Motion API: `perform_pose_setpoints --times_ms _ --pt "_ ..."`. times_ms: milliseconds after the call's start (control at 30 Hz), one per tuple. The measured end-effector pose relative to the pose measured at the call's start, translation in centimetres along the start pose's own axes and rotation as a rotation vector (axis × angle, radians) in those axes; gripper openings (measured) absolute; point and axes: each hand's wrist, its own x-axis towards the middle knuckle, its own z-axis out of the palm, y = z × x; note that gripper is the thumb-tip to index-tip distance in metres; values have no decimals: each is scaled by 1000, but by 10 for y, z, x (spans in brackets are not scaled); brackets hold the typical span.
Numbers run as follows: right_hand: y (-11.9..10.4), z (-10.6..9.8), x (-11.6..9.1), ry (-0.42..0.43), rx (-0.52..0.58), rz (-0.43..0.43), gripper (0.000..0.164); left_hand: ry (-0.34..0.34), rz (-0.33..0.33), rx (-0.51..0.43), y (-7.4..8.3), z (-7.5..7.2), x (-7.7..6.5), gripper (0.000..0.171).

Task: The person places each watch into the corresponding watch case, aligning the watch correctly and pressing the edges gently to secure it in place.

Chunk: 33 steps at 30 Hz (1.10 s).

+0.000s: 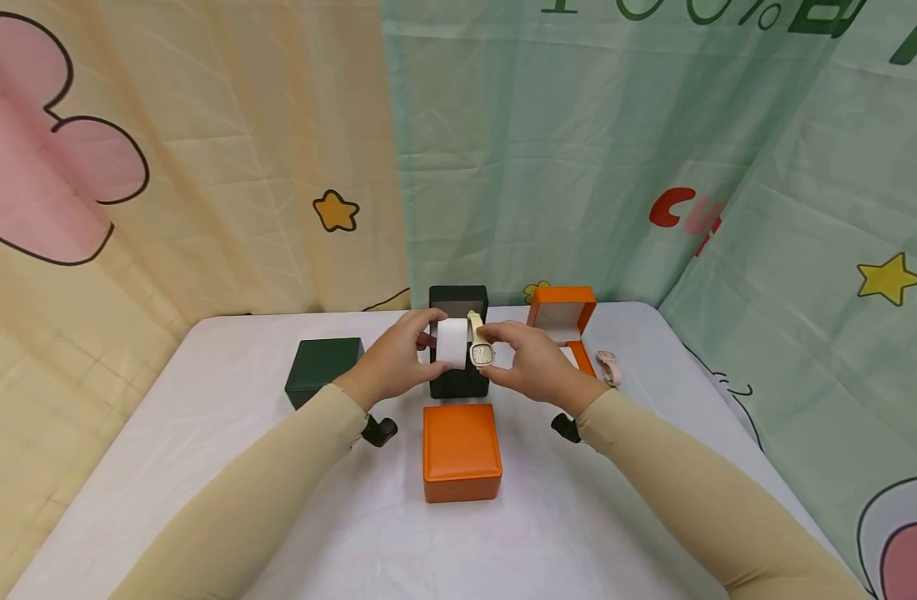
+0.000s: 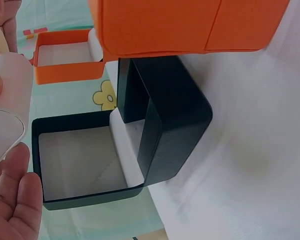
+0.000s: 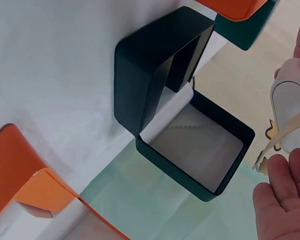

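My left hand (image 1: 391,362) holds a white watch cushion (image 1: 451,343) upright between thumb and fingers. Beside it, my right hand (image 1: 537,362) pinches a cream-strapped watch (image 1: 482,355) with a pale squarish face. The strap (image 3: 290,129) hangs in a curve in front of the cushion's flat end (image 3: 289,107) in the right wrist view. Both things are up over an open dark green watch box (image 1: 459,386), whose lid stands raised at the back. In the left wrist view this box (image 2: 182,120) shows a hollow inside and a pale lid lining (image 2: 80,165).
A closed orange box (image 1: 461,450) sits in front of the green one. To the left stands a closed green box (image 1: 323,365). At the back right are an open orange box (image 1: 563,297) and a pink watch (image 1: 609,367). Printed curtains (image 1: 503,167) hang behind the white-covered table (image 1: 226,400).
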Motion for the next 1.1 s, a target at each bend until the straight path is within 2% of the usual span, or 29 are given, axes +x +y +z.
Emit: perform_pose_setpoints --times_ms 733,1100 --pt "-6 0 1 -16 74 -59 55 -5 37 -47 1 2 -2 63" --pt "-9 -1 1 -31 116 -52 56 14 47 -67 0 3 -2 65"
